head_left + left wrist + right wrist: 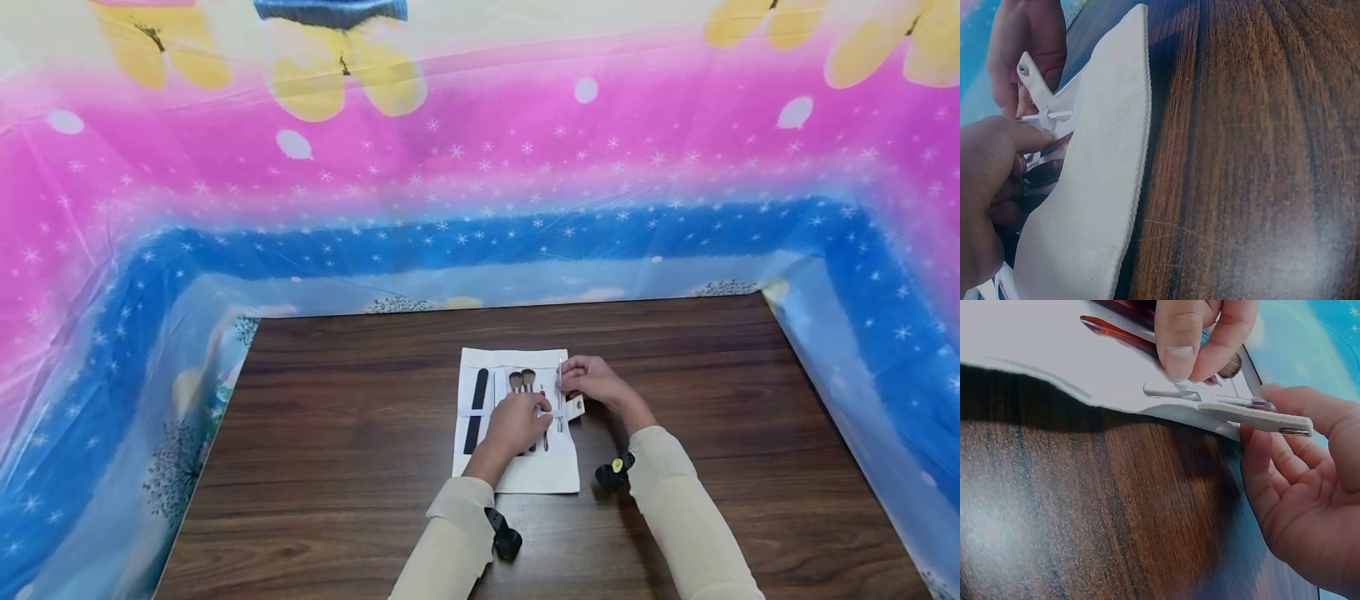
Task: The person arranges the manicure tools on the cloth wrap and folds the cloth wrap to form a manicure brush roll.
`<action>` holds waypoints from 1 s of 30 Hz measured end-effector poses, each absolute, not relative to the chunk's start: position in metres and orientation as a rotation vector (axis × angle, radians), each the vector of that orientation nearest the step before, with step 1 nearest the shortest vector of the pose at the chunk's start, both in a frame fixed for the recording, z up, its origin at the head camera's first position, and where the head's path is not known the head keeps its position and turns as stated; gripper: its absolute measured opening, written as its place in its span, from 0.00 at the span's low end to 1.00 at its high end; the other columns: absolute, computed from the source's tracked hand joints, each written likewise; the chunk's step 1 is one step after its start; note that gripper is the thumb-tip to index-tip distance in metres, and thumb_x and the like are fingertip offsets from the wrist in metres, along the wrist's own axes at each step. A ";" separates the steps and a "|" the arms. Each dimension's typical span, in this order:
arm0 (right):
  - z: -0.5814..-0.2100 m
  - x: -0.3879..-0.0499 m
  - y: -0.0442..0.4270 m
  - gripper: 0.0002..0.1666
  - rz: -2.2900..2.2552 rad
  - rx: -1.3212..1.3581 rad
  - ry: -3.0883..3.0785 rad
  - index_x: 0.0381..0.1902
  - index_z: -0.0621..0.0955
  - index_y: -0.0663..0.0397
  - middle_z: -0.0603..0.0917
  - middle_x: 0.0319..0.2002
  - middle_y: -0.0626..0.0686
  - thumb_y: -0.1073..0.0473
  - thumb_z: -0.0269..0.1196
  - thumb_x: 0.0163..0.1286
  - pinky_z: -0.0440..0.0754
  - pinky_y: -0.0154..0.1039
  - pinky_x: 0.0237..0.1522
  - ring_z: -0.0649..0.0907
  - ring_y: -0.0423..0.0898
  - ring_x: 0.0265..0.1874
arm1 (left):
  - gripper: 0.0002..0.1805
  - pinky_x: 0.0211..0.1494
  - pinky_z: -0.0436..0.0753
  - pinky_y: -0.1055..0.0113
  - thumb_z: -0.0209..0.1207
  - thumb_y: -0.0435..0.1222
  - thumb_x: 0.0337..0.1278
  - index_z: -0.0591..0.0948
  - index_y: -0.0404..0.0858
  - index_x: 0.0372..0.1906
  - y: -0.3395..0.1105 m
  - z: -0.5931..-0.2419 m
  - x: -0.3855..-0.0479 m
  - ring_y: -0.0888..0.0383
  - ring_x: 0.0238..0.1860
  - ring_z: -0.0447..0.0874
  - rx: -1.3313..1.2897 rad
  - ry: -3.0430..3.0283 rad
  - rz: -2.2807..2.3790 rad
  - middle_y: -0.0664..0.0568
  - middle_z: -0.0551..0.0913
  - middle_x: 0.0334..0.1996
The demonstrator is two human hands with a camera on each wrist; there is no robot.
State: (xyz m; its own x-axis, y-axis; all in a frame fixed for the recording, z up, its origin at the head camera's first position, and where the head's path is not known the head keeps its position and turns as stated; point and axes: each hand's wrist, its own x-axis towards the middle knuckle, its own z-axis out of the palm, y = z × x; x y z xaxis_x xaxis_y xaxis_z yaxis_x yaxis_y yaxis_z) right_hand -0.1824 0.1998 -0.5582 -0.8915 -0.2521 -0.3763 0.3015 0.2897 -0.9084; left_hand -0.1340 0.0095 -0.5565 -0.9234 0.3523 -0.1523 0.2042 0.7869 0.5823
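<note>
A white cloth tool roll lies unfolded on the table, its tools under a white elastic band. My left hand reaches over the middle, its thumb and finger pinching the band near the right edge. At that edge my right hand pinches the far end of a slim metal tool with a knurled grip and a curved tip. The tool passes under the band. Beside it lie a red-brown tool and two makeup brushes, whose handles my left hand partly covers.
On the roll's left side lies a long black strip. A snap tab sticks out from the right edge, by my right hand. The dark wooden table is bordered by a printed cloth behind and at the sides.
</note>
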 end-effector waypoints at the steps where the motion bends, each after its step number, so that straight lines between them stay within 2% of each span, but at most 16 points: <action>1: -0.558 -0.183 0.199 0.16 -1.641 0.059 2.113 0.51 0.75 0.69 0.85 0.32 0.44 0.65 0.62 0.70 0.82 0.32 0.36 0.83 0.36 0.31 | 0.09 0.21 0.64 0.71 0.63 0.41 0.66 0.88 0.44 0.46 0.009 -0.557 -0.134 0.65 0.16 0.66 0.437 2.729 0.845 0.61 0.71 0.14; 6: -0.559 -0.184 0.196 0.16 -1.681 0.166 2.126 0.51 0.78 0.69 0.84 0.32 0.46 0.59 0.60 0.75 0.82 0.31 0.35 0.82 0.37 0.30 | 0.08 0.22 0.63 0.70 0.63 0.41 0.65 0.88 0.45 0.45 0.009 -0.560 -0.135 0.64 0.16 0.65 0.447 2.743 0.831 0.61 0.71 0.14; 17: -0.559 -0.185 0.195 0.15 -1.708 0.283 2.168 0.48 0.81 0.68 0.83 0.24 0.44 0.60 0.62 0.74 0.82 0.29 0.31 0.82 0.36 0.25 | 0.09 0.21 0.63 0.70 0.64 0.41 0.65 0.87 0.45 0.46 0.010 -0.561 -0.136 0.64 0.16 0.66 0.434 2.731 0.831 0.60 0.71 0.14; 22: -0.557 -0.182 0.197 0.14 -1.569 0.266 2.229 0.46 0.84 0.68 0.87 0.28 0.49 0.60 0.63 0.73 0.82 0.32 0.32 0.84 0.37 0.25 | 0.08 0.21 0.63 0.71 0.64 0.41 0.65 0.87 0.44 0.45 0.009 -0.561 -0.135 0.64 0.15 0.65 0.440 2.736 0.837 0.61 0.70 0.13; 26: -0.555 -0.179 0.197 0.12 -1.375 0.232 2.329 0.39 0.88 0.62 0.87 0.32 0.49 0.57 0.64 0.71 0.78 0.33 0.31 0.80 0.38 0.26 | 0.08 0.21 0.64 0.70 0.64 0.41 0.65 0.87 0.44 0.45 0.009 -0.561 -0.135 0.64 0.15 0.65 0.440 2.737 0.850 0.61 0.71 0.13; 30: -0.554 -0.175 0.197 0.12 -1.204 0.173 2.400 0.28 0.87 0.57 0.77 0.21 0.44 0.54 0.67 0.67 0.69 0.35 0.26 0.71 0.40 0.21 | 0.08 0.21 0.64 0.71 0.64 0.41 0.65 0.87 0.45 0.45 0.009 -0.561 -0.135 0.64 0.15 0.66 0.434 2.736 0.856 0.61 0.71 0.13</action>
State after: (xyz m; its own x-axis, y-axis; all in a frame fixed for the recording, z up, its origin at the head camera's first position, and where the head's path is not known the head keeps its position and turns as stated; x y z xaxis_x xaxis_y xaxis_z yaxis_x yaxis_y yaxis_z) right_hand -0.1749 0.1970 -0.5538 -0.8921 -0.0859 -0.4435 0.3042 0.6116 -0.7303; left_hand -0.1347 0.0094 -0.5614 -0.9268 0.3490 -0.1388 0.2076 0.7840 0.5851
